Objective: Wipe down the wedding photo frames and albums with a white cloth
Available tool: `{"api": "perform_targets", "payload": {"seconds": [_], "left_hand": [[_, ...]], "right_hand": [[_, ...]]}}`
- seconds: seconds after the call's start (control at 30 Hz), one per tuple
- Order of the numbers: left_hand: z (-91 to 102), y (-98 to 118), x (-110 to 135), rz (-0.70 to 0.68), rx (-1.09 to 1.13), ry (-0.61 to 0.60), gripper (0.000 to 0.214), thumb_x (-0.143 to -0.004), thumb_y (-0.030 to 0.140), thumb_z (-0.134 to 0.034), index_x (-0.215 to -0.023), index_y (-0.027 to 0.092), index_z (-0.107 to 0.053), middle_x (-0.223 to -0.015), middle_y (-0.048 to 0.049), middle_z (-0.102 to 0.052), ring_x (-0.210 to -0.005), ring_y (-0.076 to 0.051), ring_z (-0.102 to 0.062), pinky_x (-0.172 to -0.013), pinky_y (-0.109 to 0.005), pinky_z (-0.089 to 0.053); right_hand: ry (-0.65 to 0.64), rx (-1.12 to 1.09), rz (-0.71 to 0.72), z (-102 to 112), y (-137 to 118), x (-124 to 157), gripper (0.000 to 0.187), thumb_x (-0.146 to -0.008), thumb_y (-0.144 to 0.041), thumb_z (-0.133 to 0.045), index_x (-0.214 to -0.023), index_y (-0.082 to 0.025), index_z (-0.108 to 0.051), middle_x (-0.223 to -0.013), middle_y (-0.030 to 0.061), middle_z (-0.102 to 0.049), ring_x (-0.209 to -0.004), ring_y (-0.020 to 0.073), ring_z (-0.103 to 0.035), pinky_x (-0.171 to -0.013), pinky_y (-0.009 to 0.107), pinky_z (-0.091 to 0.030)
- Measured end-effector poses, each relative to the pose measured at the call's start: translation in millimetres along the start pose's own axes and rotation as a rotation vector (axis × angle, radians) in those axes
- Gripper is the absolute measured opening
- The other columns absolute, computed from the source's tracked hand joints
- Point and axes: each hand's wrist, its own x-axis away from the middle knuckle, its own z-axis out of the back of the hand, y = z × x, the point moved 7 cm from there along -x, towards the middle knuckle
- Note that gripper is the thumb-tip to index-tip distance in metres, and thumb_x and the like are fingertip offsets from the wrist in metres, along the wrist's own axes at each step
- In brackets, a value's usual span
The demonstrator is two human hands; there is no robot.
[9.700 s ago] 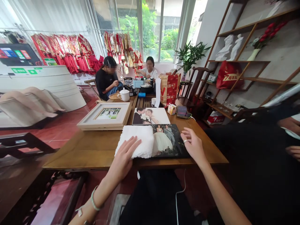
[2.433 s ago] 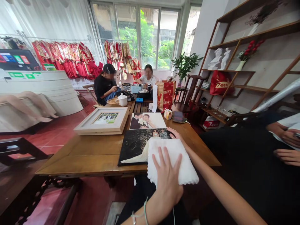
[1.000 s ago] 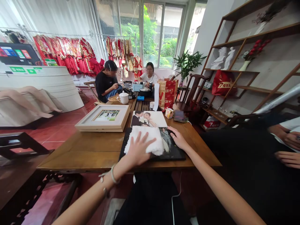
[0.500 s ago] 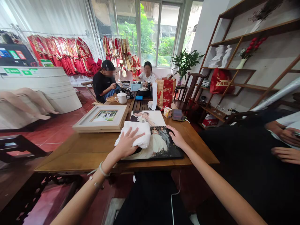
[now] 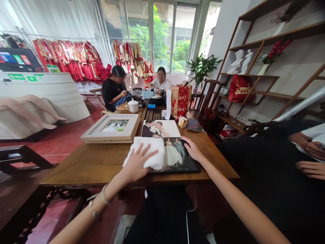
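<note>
A dark wedding photo panel point(image 5: 177, 156) lies flat near the front edge of the wooden table point(image 5: 96, 162). A folded white cloth point(image 5: 152, 151) covers its left part. My left hand point(image 5: 138, 163) lies flat on the cloth with fingers spread. My right hand point(image 5: 192, 149) rests open on the panel's right edge, fingers stretched out. Just behind the panel lies a second, lighter wedding photo point(image 5: 160, 128).
A pale framed picture point(image 5: 111, 126) sits at the table's left rear. A small box point(image 5: 182, 122) and a phone point(image 5: 194, 125) lie at the right rear. Two people sit at the far end. Another person's hands point(image 5: 308, 159) are at the right. Shelves line the right wall.
My left hand has slid the cloth from the panel's right side across to its left, then slightly back toward me. My right hand has stayed on the panel's right edge.
</note>
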Motion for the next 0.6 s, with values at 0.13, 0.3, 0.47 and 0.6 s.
{"api": "perform_targets", "payload": {"seconds": [0.13, 0.3, 0.47, 0.6], "left_hand": [[2.0, -23.1, -53.9, 0.064, 0.035, 0.041, 0.054, -0.087, 0.04, -0.042, -0.14, 0.037, -0.029, -0.152, -0.0022, -0.021, -0.137, -0.036, -0.014, -0.103, -0.06, -0.023], [3.2, -37.5, -84.7, 0.124, 0.026, 0.063, 0.051, -0.091, 0.044, -0.035, -0.141, 0.035, -0.029, -0.15, -0.0041, -0.025, -0.136, -0.036, -0.018, -0.103, -0.06, -0.024], [2.7, -28.1, -59.1, 0.078, -0.004, 0.075, 0.057, -0.086, 0.03, -0.043, -0.141, 0.034, -0.029, -0.151, -0.0051, -0.022, -0.137, -0.038, -0.015, -0.103, -0.06, -0.024], [-0.4, -10.4, -8.5, 0.067, 0.0, 0.062, 0.07, -0.076, 0.018, -0.049, -0.141, 0.035, -0.029, -0.153, -0.0022, -0.017, -0.138, -0.036, -0.008, -0.106, -0.058, -0.02]], "right_hand": [[-0.005, 0.006, -0.004, -0.1, -0.1, 0.0, 0.042, -0.082, -0.021, -0.043, -0.12, -0.024, -0.058, -0.132, 0.0052, -0.053, -0.127, 0.0208, -0.043, -0.112, 0.043, -0.026], [0.009, 0.025, -0.021, 0.3, 0.3, -0.1, 0.043, -0.08, -0.019, -0.042, -0.12, -0.023, -0.059, -0.132, 0.0054, -0.053, -0.127, 0.0211, -0.044, -0.111, 0.044, -0.027], [0.046, 0.022, -0.034, 0.8, 3.2, -1.0, 0.042, -0.079, -0.017, -0.044, -0.117, -0.025, -0.061, -0.129, 0.0033, -0.057, -0.124, 0.0203, -0.047, -0.11, 0.044, -0.03], [0.047, 0.021, -0.018, 0.5, 3.1, -1.3, 0.042, -0.079, -0.016, -0.044, -0.116, -0.026, -0.061, -0.129, 0.0031, -0.057, -0.124, 0.0204, -0.048, -0.11, 0.044, -0.029]]}}
